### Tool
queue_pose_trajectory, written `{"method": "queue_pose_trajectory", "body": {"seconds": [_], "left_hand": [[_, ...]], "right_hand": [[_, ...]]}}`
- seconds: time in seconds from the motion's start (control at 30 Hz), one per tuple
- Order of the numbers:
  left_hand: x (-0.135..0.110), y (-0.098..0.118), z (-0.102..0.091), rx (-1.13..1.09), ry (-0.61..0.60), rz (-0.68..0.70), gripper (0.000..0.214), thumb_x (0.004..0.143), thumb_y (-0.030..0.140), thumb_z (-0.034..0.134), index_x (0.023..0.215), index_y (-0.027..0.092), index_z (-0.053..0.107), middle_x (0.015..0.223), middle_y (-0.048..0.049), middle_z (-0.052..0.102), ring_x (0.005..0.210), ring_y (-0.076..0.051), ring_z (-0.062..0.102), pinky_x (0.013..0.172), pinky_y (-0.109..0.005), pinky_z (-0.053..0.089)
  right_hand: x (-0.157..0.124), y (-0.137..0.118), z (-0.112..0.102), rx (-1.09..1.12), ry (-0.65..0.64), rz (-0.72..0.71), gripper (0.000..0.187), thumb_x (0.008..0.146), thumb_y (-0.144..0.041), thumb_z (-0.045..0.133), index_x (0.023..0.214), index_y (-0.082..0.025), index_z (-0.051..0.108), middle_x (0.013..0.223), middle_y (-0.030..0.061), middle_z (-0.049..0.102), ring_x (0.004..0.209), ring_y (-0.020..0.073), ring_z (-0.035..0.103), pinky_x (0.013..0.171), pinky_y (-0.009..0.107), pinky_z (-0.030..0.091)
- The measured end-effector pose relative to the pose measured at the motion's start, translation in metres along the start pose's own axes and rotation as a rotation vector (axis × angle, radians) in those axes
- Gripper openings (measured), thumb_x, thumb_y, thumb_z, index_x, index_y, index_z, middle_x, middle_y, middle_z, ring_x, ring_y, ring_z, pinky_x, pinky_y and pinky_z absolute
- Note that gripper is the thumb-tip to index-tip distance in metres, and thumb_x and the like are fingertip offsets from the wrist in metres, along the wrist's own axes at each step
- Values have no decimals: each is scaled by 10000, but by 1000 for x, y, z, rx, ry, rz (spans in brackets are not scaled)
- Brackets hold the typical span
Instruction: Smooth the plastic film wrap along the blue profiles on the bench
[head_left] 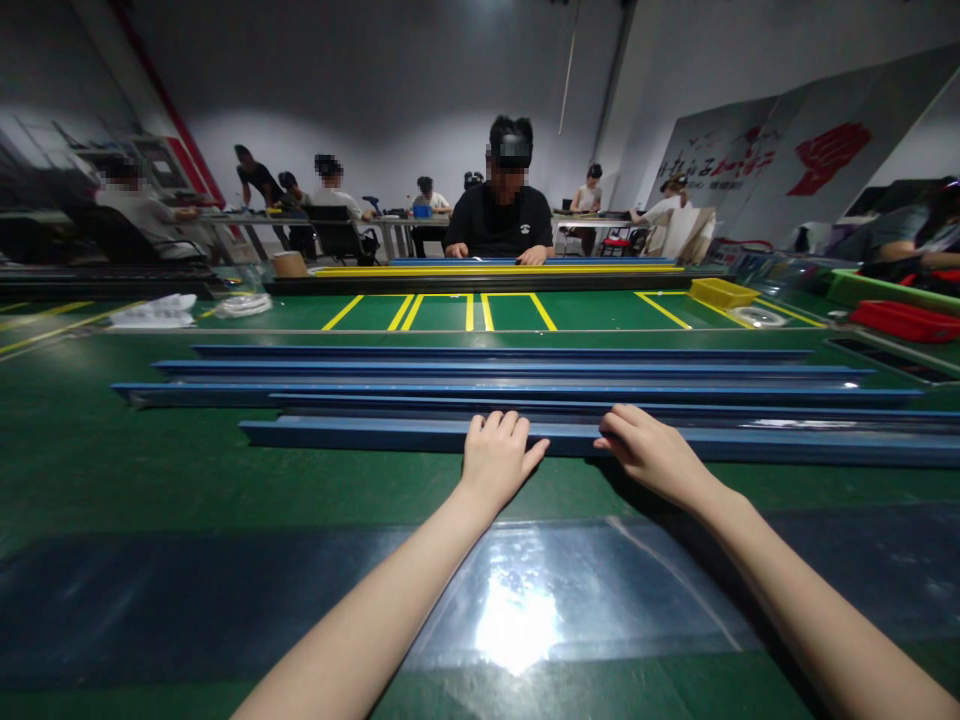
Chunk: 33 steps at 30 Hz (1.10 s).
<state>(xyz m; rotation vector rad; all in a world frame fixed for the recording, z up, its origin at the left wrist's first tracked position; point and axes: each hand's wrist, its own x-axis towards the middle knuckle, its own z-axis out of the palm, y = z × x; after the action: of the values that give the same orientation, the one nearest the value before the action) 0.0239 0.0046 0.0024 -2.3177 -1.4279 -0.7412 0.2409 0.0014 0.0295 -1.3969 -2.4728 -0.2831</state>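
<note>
Blue channel strip [360, 434] beneath two bare hands

Lying crosswise on the green tabletop [112, 480], the nearest channel strip passes directly under both hands, its left end well out beyond the left hand [496, 450] and its other end running past the right edge of view. That hand rests on the near wall, fingers slightly parted over the rim, thumb stretched wide toward the right hand [641, 448]. The latter is bent narrow at the same wall, fingers curled; whether it grips the rim cannot be told. Just behind, more blue strips [480, 389] lie roughly parallel. Nearer the body, a glossy transparent plastic sheet [187, 600] spreads beneath the forearms. Across the table sits a co-worker in a black shirt [498, 222].
</note>
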Motion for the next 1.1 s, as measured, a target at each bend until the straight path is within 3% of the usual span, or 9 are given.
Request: {"method": "queue_pose_trajectory", "body": {"seconds": [0.67, 1.1], "left_hand": [[0, 0, -1, 20, -10, -9, 316, 833, 448, 431, 812, 165, 571, 857, -63, 609, 821, -209, 522, 701, -344, 324], [0, -1, -3, 13, 10, 94, 284, 853, 426, 414, 815, 178, 546, 781, -34, 592, 744, -177, 512, 646, -312, 300]], "right_hand": [[0, 0, -1, -10, 5, -14, 133, 866, -287, 374, 772, -216, 435, 794, 43, 508, 734, 163, 484, 587, 255, 364], [-5, 11, -16, -109, -84, 64, 146, 827, -268, 398, 724, -207, 482, 783, 20, 561, 667, 130, 519, 465, 232, 243]]}}
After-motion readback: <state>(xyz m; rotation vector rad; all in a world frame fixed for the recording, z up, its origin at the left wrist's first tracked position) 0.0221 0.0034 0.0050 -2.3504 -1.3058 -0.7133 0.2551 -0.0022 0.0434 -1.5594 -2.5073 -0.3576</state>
